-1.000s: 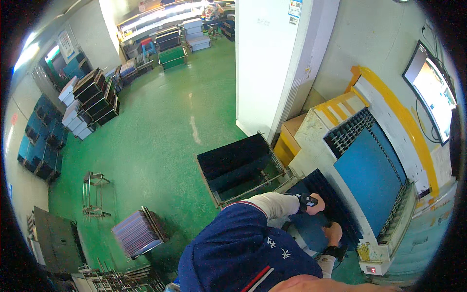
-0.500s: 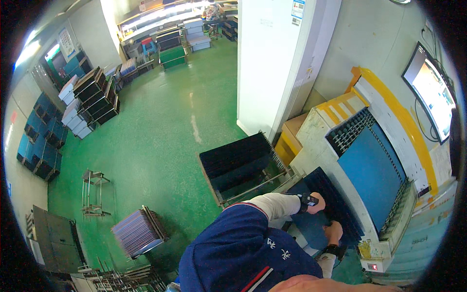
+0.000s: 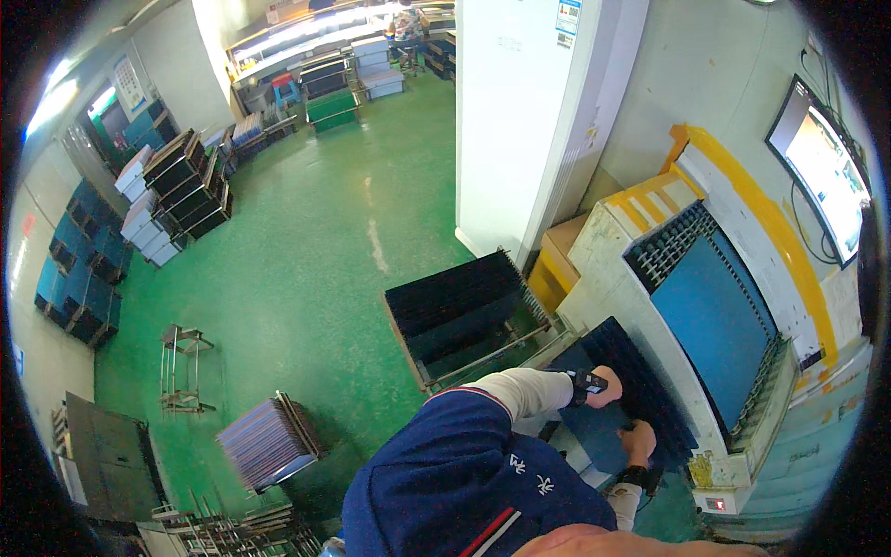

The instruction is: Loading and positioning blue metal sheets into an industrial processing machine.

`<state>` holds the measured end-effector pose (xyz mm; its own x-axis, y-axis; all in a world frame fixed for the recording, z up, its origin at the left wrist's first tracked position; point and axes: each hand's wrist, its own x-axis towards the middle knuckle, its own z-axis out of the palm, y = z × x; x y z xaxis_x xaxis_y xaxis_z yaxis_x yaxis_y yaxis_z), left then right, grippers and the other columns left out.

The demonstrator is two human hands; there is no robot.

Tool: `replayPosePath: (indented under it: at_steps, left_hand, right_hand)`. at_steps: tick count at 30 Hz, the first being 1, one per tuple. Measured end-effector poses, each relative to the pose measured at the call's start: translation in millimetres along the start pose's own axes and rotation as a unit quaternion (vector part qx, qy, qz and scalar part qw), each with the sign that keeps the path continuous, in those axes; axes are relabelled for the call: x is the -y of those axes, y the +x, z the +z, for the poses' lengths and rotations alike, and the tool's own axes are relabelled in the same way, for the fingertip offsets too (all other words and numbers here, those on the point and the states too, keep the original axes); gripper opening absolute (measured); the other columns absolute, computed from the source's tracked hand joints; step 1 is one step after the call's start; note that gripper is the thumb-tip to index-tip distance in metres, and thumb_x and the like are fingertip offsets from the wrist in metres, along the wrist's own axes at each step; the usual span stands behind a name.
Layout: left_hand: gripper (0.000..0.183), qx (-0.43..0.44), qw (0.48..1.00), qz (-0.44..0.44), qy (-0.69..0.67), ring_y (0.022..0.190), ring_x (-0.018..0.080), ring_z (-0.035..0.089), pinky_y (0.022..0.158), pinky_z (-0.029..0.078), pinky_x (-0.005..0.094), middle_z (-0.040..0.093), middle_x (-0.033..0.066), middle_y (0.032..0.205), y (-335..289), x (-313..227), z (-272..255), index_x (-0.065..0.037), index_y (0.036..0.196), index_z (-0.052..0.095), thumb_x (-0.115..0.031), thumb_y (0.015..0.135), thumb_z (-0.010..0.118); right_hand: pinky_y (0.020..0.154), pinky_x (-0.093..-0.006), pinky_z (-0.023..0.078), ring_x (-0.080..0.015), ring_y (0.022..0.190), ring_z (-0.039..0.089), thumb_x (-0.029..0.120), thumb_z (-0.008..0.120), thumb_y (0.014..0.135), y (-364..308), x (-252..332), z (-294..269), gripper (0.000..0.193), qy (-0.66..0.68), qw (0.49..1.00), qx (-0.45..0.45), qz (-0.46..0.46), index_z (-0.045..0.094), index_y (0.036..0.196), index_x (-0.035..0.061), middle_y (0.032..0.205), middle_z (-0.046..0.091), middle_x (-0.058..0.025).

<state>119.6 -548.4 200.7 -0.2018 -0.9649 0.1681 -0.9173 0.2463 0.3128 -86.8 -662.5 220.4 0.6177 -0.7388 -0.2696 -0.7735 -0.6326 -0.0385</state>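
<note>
With left hand and right hand I seem to grasp a dark panel, mid-handling beside the stacked panels; moving it calls for level support.

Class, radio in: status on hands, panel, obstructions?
Left hand, right hand: both at dark blue panel, grip unclear. More dark panels close beyond, possibly in the way.
</note>
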Motion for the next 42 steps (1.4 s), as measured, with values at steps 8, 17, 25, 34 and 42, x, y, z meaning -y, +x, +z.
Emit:
replayPosePath:
  at_steps: [8, 17, 25, 34, 42]
  left_hand:
    - [0.014, 0.016, 1.0, -0.003, 0.003, 0.065, 0.0339, 0.065, 0.055, 0.05, 0.044, 0.066, 0.0152, 0.069, -3.6, -2.7, -1.6, -0.005, 0.07, 0.069, -0.016, 0.064, 0.065]
    - [0.014, 0.029, 0.999, -0.022, -0.009, 0.066, 0.0342, 0.065, 0.055, 0.05, 0.0442, 0.066, 0.0155, 0.069, -0.8, -5.7, -3.4, -0.004, 0.071, 0.069, -0.016, 0.063, 0.065]
    - [0.015, 0.02, 0.999, -0.049, -0.012, 0.066, 0.0345, 0.065, 0.056, 0.05, 0.0443, 0.066, 0.0158, 0.07, -3.2, -2.0, -6.5, -0.004, 0.071, 0.07, -0.016, 0.063, 0.065]
    - [0.016, 0.007, 0.998, -0.061, -0.016, 0.067, 0.0349, 0.065, 0.056, 0.05, 0.0445, 0.066, 0.0162, 0.071, -2.0, -2.5, -8.3, -0.003, 0.072, 0.07, -0.016, 0.063, 0.065]
    - [0.016, 0.003, 0.998, -0.066, -0.017, 0.068, 0.0352, 0.065, 0.057, 0.05, 0.0446, 0.066, 0.0165, 0.071, -1.8, -2.1, -8.6, -0.003, 0.072, 0.07, -0.015, 0.063, 0.065]
  right_hand:
    - [0.086, -0.0396, 0.05, -0.0302, 0.102, 0.063, 0.033, 0.078, 0.068, -2.9, 6.1, -3.9, 0.048, -0.01, 1.0, -0.022, 0.002, 0.068, 0.11, 0.0113, 0.108, 0.067, -0.0128]
    - [0.082, -0.0415, 0.051, -0.0317, 0.098, 0.064, 0.035, 0.076, 0.067, 6.1, -3.3, 8.1, 0.045, -0.011, 1.0, -0.025, 0.001, 0.069, 0.104, 0.0107, 0.103, 0.067, -0.0147]
    - [0.081, -0.0416, 0.051, -0.0331, 0.1, 0.063, 0.032, 0.077, 0.067, 11.5, -12.1, 15.1, 0.042, -0.003, 0.999, -0.036, -0.029, 0.069, 0.103, 0.0109, 0.103, 0.068, -0.0149]
    - [0.081, -0.0415, 0.051, -0.0332, 0.099, 0.063, 0.031, 0.079, 0.066, 13.1, -8.2, 14.3, 0.045, -0.019, 0.999, -0.029, -0.008, 0.069, 0.105, 0.0095, 0.104, 0.068, -0.0146]
    - [0.08, -0.0416, 0.051, -0.0331, 0.097, 0.064, 0.031, 0.081, 0.066, 15.5, -8.0, 16.5, 0.047, -0.023, 0.999, -0.032, -0.01, 0.069, 0.105, 0.0098, 0.102, 0.068, -0.0147]
